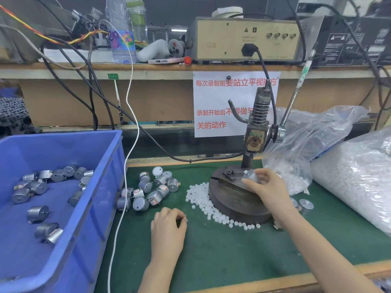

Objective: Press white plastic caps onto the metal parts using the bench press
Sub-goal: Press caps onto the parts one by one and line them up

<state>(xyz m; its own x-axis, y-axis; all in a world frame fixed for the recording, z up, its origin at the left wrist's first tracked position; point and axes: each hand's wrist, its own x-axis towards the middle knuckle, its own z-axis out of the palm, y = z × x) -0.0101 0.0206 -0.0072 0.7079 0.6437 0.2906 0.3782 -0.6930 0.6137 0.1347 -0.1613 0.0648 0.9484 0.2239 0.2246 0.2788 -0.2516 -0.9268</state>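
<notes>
The part (pixel 250 177) sits on the press (pixel 255 140) base (pixel 234 203), just below the ram, blurred and half hidden in the right hand (pixel 269 188), whose thumb and fingers curl round it and pinch its sides. Whether a cap is already on its shaft cannot be told through the blur. The step in hand looks like seating the part in the small fixture (pixel 230 174) on the base. To do it well, the part should stand square with its shaft in line with the ram, and the fingers should come off before the lever (pixel 295 98) is pulled. Caps (pixel 203 200) lie strewn on the mat (pixel 222 254) round the base's near-left edge. The left hand (pixel 169 224) rests on the mat near them, fingers curled under. A white speck at its fingertips may be a cap, but I cannot tell whether it is pinched. Further left a heap of loose parts (pixel 152 190) lies beside the blue bin (pixel 63 210), which holds more. A clear bag (pixel 351 178) of white pieces lies to the right.
</notes>
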